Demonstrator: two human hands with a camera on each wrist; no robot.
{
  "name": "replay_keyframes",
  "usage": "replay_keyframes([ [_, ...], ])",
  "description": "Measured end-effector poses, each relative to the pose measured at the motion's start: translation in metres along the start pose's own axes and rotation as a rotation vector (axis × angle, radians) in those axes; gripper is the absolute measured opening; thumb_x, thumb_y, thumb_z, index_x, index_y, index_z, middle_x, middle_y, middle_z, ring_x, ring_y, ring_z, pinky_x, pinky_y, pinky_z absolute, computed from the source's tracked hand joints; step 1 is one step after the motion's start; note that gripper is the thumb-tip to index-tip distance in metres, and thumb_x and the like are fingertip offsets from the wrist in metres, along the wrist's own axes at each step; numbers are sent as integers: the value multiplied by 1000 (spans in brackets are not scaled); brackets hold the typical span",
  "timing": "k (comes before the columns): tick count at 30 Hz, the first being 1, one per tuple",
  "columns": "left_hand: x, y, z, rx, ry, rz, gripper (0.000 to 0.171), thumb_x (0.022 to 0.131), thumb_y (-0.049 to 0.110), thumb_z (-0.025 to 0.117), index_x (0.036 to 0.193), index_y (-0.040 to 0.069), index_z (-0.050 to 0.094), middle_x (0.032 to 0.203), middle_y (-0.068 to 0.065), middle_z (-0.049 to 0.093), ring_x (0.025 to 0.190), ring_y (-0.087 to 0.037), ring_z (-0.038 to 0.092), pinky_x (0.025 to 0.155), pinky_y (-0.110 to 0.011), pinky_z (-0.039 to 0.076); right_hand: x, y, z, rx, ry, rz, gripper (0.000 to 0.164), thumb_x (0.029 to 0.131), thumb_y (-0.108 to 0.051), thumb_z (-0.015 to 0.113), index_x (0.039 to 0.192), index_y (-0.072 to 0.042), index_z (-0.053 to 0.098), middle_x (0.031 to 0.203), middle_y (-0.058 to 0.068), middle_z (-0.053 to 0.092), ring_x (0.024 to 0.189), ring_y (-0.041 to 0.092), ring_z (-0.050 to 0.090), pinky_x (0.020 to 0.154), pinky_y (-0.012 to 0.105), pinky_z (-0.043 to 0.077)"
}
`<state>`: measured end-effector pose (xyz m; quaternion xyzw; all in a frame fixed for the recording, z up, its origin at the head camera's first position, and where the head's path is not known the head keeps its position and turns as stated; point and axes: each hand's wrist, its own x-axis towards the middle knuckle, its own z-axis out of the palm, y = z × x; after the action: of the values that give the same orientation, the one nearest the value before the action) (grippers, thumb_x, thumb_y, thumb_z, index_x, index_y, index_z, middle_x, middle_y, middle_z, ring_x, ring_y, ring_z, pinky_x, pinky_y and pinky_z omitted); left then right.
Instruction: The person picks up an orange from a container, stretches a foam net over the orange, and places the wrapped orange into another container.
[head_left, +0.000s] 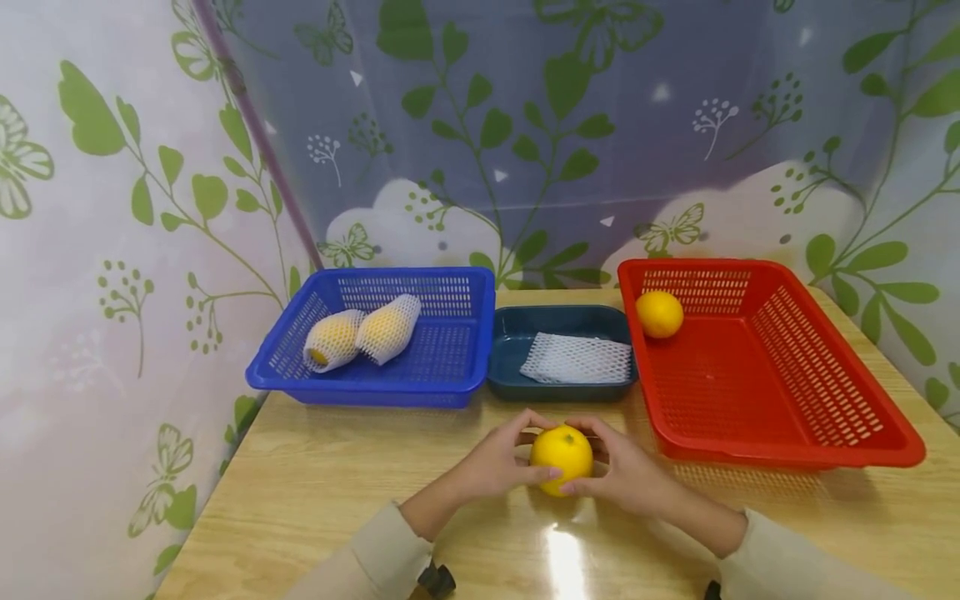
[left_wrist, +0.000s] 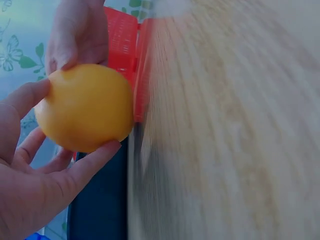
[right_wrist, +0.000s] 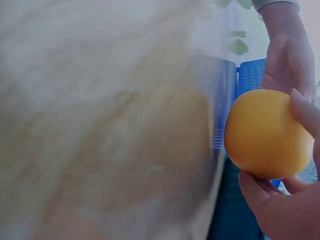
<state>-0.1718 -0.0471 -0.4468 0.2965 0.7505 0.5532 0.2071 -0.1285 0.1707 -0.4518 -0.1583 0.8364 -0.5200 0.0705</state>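
Observation:
Between my two hands, just above or on the front of the table, is a yellow-orange orange with its stem end facing up. My left hand holds it from the left, thumb in front and fingers behind. From the other side my right hand grips the same orange, with its thumb near the left thumb. Both wrist views show the bare, smooth orange between curved fingers; in the right wrist view the orange hides part of the left hand.
Behind the hands a dark teal tray holds a flattened white foam net. At left, a blue basket contains two net-wrapped fruits. A second orange lies in the red basket at right. Patterned curtains stand behind the wooden table.

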Motion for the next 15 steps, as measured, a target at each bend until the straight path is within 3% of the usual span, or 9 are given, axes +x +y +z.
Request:
replay_keyframes([
  [15,0,-2,-2,31,-22,-18,46,88,11,73,128,9,53,131,-6,54,121,-30,52,86,-28,55,-2,5,4,-22,-12,-57,77,76,-28,84,136,0,44,134,19,52,118,34,56,98,43,47],
])
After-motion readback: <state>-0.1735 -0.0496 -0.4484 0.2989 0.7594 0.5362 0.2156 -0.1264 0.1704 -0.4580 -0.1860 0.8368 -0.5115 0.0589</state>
